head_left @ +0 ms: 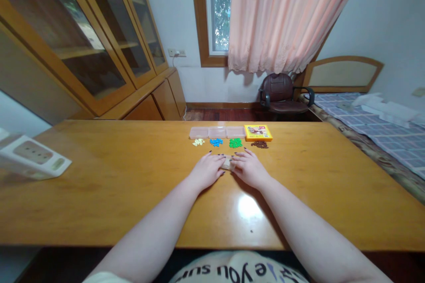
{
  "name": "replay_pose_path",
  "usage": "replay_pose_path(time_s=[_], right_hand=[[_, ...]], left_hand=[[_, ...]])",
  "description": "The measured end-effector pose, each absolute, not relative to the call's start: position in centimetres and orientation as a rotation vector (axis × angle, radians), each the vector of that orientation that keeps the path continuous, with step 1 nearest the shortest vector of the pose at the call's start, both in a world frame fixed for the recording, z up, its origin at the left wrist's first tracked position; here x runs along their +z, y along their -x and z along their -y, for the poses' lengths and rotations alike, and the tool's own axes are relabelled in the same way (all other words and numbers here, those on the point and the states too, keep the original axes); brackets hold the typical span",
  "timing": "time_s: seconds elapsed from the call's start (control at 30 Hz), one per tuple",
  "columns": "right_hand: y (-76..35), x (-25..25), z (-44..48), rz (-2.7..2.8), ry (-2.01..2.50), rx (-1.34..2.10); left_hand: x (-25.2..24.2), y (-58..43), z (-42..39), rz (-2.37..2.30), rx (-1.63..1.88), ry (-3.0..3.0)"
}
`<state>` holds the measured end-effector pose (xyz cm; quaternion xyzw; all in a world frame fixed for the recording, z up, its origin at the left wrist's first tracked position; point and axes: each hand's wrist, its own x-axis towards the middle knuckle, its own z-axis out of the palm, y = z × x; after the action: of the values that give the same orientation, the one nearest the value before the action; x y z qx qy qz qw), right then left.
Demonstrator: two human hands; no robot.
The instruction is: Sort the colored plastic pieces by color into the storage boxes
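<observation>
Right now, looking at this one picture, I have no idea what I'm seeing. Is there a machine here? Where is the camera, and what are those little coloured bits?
There is no machine. A person works with two bare hands, and the camera sits on that person's head, looking forward and down, so the arms reach in from below. The left hand and right hand lie palms down on a wooden table, with a small pale piece between them. Whether they grip it or only touch it is unclear. Beyond them lie four little heaps: pale yellow pieces, blue pieces, green pieces and brown pieces. Behind those stand three clear boxes in a row and a yellow box. A white device sits at the table's left edge.
</observation>
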<state>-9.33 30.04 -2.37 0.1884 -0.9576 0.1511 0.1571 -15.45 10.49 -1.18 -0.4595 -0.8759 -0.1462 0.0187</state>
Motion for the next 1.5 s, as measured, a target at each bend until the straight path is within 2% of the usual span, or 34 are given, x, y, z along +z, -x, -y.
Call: replay_pose_path(time_s=[0.63,0.93,1.13,1.3,1.5], right_hand=[[8.9,-1.7,-28.9,2.759,-0.517,0.456],[9.2,-2.5,-29.7,2.649,-0.559,0.796],[9.2,-2.1,-29.8,2.698,-0.469,0.882],[9.3,-2.2,-29.7,2.749,-0.48,0.884],[9.4,-2.5,-29.4,2.805,-0.459,0.885]], left_hand=[[-0.9,11.4,-12.2,2.897,-0.1,1.331],[-1.1,10.1,-12.7,2.964,0.092,1.127],[-1.2,9.8,-9.0,3.012,0.226,0.855],[-1.4,13.1,-3.8,3.032,0.228,0.583],[-1.7,22.1,-0.8,3.11,0.127,0.43]])
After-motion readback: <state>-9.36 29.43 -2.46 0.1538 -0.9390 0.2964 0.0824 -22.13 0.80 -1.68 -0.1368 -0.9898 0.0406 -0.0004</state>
